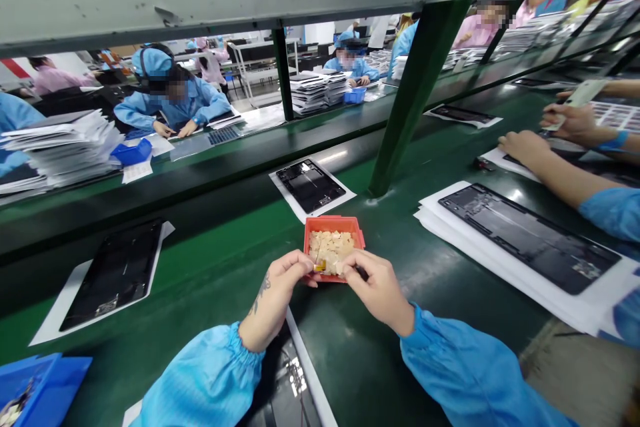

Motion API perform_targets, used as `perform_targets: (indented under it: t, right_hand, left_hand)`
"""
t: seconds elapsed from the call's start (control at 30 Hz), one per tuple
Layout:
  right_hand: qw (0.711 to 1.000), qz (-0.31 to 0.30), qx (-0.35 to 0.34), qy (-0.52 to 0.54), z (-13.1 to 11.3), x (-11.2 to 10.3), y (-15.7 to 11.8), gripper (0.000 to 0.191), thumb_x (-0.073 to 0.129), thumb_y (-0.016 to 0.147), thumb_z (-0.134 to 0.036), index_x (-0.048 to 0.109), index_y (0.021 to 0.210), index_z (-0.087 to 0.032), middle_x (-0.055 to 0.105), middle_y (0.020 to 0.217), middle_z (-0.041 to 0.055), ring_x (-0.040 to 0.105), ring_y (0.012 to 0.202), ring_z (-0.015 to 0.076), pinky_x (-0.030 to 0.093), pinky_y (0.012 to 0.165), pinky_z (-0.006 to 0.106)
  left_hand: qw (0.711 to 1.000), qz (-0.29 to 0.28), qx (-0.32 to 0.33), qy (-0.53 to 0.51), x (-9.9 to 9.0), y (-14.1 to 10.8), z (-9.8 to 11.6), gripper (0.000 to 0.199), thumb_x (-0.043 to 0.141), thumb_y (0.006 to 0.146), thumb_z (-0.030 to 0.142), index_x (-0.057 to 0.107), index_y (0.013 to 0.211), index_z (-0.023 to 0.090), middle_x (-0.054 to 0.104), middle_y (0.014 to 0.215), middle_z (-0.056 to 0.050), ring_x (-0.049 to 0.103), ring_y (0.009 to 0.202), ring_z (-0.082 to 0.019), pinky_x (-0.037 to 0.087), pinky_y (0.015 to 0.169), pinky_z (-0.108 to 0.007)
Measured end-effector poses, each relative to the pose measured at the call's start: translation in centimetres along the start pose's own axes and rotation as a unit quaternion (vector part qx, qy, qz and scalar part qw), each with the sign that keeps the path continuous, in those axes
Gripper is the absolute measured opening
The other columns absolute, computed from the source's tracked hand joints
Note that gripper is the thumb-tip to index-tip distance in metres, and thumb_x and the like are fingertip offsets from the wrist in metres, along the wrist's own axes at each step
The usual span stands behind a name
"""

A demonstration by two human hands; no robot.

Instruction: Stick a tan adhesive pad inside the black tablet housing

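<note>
Orange tray (334, 227) of beige pads (330, 248) sits on green table (225, 293), betw hands. L hand (283, 287) fingers (300, 263) pinch small gold strip (320, 267) low over tray, good & tight. R hand (375, 290) fingers (357, 267) curled at tray rim, grip unclear.

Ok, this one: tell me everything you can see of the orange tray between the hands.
The orange tray is a small, shallow rectangular box of what looks like moulded plastic, with raised walls. It is full of irregular beige pieces. The left hand and right hand cover its near edge. Whether it rests on the green belt beneath is unclear.
</note>
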State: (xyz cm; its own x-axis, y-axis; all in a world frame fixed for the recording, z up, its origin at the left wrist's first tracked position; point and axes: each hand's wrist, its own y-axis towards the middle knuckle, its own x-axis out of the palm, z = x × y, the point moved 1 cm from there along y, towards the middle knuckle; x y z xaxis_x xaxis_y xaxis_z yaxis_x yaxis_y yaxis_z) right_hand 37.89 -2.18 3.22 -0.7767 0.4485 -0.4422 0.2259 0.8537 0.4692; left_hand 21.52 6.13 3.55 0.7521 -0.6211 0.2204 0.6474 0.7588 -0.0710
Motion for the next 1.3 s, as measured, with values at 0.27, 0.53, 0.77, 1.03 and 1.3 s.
perform_targets:
  t: [0.27,0.53,0.77,1.03,1.3]
  right_hand:
    - [0.99,0.039,-0.018,-0.132,1.8,-0.7,0.1,0.018,0.045,0.094,-0.021,0.062,0.095,-0.016,0.056,0.083,0.0029,0.053,0.071,0.0166,0.037,0.064,0.028]
    - [0.978,0.037,-0.039,-0.202,2.4,-0.8,0.4,0.023,0.046,0.096,-0.03,0.062,0.083,-0.018,0.055,0.084,0.0017,0.056,0.071,0.0147,0.041,0.064,0.027]
    - [0.971,0.117,-0.031,-0.204,1.7,-1.9,1.3,0.034,0.051,0.096,-0.042,0.062,0.074,-0.018,0.054,0.079,0.0021,0.053,0.068,0.0158,0.039,0.062,0.028]
    - [0.991,0.019,0.122,0.043,-4.3,1.2,0.9,0.068,0.028,0.097,-0.063,0.074,0.08,-0.016,0.062,0.068,0.0083,0.059,0.062,0.0202,0.047,0.054,0.028]
    - [0.953,-0.291,0.075,-0.048,-6.0,6.4,0.2,0.029,0.056,0.091,-0.046,0.07,0.095,-0.021,0.064,0.09,0.004,0.063,0.074,0.0187,0.052,0.064,0.027]
  left_hand:
    - [0.998,0.033,-0.031,-0.041,-0.5,-1.3,0.1,0.031,0.061,0.084,0.024,0.052,0.111,0.01,0.061,0.085,-0.006,0.061,0.074,-0.018,0.049,0.069,-0.027]
    - [0.997,0.054,-0.048,-0.031,-2.8,-4.9,0.4,0.038,0.061,0.086,0.028,0.051,0.119,0.012,0.058,0.086,-0.005,0.059,0.075,-0.017,0.046,0.068,-0.027]
    - [0.993,0.09,-0.056,-0.048,-5.6,-8.7,0.2,0.044,0.065,0.082,0.033,0.051,0.118,0.011,0.058,0.083,-0.005,0.059,0.072,-0.018,0.047,0.067,-0.028]
    - [0.984,0.144,-0.036,-0.096,-8.7,-12.8,1.3,0.058,0.067,0.079,0.031,0.044,0.128,0.011,0.062,0.084,-0.007,0.06,0.069,-0.018,0.047,0.064,-0.028]
    - [0.977,0.191,-0.044,-0.088,-12.6,-17.0,1.6,0.058,0.066,0.08,0.038,0.046,0.127,0.012,0.062,0.086,-0.007,0.059,0.071,-0.018,0.046,0.067,-0.028]
